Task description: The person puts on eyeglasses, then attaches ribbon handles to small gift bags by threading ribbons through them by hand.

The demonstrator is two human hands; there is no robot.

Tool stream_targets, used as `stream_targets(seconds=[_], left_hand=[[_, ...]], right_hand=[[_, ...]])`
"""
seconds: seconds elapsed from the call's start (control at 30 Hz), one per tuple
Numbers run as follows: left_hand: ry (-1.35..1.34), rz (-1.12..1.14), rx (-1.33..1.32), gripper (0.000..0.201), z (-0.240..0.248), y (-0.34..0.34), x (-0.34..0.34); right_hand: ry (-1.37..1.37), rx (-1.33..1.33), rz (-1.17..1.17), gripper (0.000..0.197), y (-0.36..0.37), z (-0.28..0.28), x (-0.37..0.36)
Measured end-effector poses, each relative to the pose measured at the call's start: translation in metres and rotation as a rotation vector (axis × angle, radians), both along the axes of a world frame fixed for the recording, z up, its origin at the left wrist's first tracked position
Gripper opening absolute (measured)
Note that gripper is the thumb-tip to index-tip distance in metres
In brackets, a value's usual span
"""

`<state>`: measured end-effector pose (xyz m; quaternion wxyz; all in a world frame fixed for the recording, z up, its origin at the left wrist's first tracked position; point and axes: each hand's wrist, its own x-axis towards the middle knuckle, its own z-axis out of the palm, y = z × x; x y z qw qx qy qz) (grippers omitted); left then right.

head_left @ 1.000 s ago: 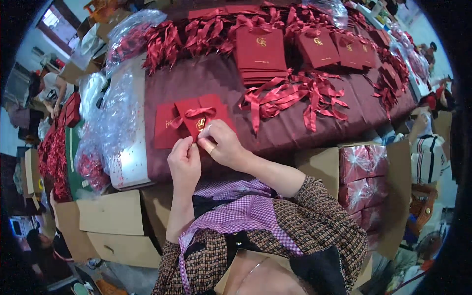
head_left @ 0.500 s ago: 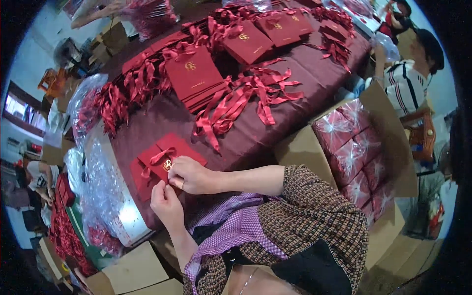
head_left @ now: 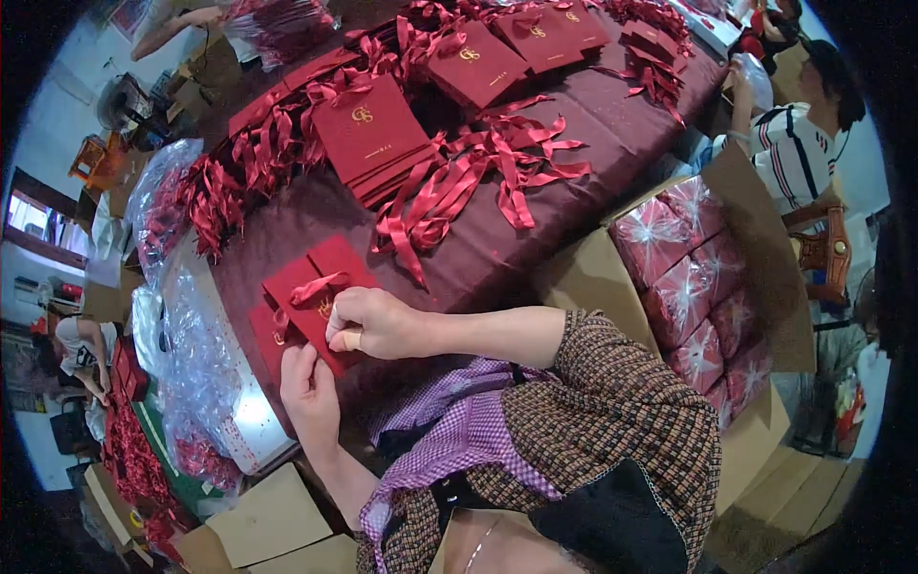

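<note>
A red gift bag (head_left: pixel 342 258) with a gold mark and a red ribbon (head_left: pixel 316 289) tied across it lies at the table's near left corner. Another red piece (head_left: pixel 266 330) shows under its left side. My right hand (head_left: pixel 378 323) is closed over the bag's near part, fingers curled in, with a tan strip round one finger. Just left of it, my left hand (head_left: pixel 311 387) has thumb and fingers pinched together at the bag's near edge. Whatever is between the fingertips of either hand is too small or hidden to make out.
A dark red cloth covers the table (head_left: pixel 535 249). Stacked red bags (head_left: pixel 373 129) with loose ribbons (head_left: pixel 459 196) lie beyond my hands. An open carton (head_left: pixel 593 287) of wrapped red packs stands right; clear plastic (head_left: pixel 196 373) lies left. Other people work around the room.
My hands have drawn slightly apart, the left one shifting left and the right one rising a little. The bag sits more tilted, and more of its face shows.
</note>
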<state>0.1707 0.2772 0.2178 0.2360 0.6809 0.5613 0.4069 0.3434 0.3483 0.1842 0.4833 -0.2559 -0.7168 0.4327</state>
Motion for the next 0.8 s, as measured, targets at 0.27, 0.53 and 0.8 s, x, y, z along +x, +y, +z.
stream_targets(seconds=[0.27, 0.53, 0.8], left_hand=[[0.085, -0.090, 0.086, 0.011, 0.001, 0.001, -0.010], [-0.021, -0.162, -0.020, 0.029, 0.007, -0.019, 0.005], [-0.307, -0.190, -0.254, 0.027, 0.005, -0.030, 0.009]], right_hand=[[-0.191, -0.003, 0.267, 0.021, 0.000, 0.026, 0.014], [-0.293, 0.843, 0.090, 0.029, 0.010, 0.048, 0.022], [-0.425, 0.584, 0.427, 0.029, 0.003, 0.048, 0.032]])
